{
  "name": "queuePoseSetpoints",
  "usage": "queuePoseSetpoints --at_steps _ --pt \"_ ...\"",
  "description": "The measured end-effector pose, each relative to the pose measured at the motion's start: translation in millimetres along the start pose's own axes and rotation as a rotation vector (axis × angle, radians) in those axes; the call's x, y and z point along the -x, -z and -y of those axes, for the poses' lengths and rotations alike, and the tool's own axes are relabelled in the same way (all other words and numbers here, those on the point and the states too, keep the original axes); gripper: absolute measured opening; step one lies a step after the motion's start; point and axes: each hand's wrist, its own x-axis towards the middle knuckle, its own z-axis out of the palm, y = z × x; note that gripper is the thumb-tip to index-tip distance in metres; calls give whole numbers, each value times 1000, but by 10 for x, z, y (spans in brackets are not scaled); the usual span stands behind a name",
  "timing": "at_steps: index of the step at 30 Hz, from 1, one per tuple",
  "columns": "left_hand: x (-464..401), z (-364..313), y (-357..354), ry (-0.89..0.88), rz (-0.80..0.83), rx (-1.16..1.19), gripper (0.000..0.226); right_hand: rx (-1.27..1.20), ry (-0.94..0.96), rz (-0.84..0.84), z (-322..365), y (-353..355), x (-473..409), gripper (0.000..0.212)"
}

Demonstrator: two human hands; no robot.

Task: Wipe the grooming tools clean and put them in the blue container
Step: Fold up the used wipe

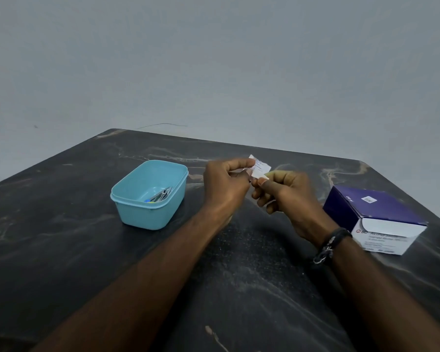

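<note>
White foil-paper makes up the packet point(259, 170), a small flat sachet held up between both hands above the bench point(239, 262). By the look of it, it weighs next to nothing and bends easily; it is thin and probably slick, so the sound place to take it is at the sealed edges, with the pinches set close together so that a tear can start between them.

That is how each grip stands. The left hand point(226, 186) pinches the packet's near-left edge between thumb and forefinger, its other fingers curled under. The right hand point(287, 196) pinches the lower right corner under its thumb, fingers curled behind. The two pinches almost touch, and the packet's printed top sticks up above them.

The tools point(160, 195), thin metal pieces with a bit of blue and yellow, lie in the blue tub point(127, 199), against its right wall; how many I cannot tell. The tub stands on the bench just left of the left hand. A purple and white swab box point(376, 217) sits on the bench near the right wrist.
</note>
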Motion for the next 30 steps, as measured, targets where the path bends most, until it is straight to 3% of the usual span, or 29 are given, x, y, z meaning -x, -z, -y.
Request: queuePoseSetpoints --at_steps 6,11,14,17,24,30 --pt "19 -57 60 -84 147 -118 19 -68 -114 26 -6 41 -24 24" --pt "39 -101 89 -163 192 -212 14 -68 -191 67 17 78 -18 22" --pt "33 -108 96 -168 145 -213 8 -75 -195 70 23 82 -27 32" --pt "19 -95 88 -110 90 -175 8 -129 -146 18 39 85 -32 36" --pt "-5 -59 70 46 96 -29 3 37 89 -130 -12 81 -32 5" --pt "13 -71 65 119 130 105 4 116 118 -208 -44 82 -53 16"
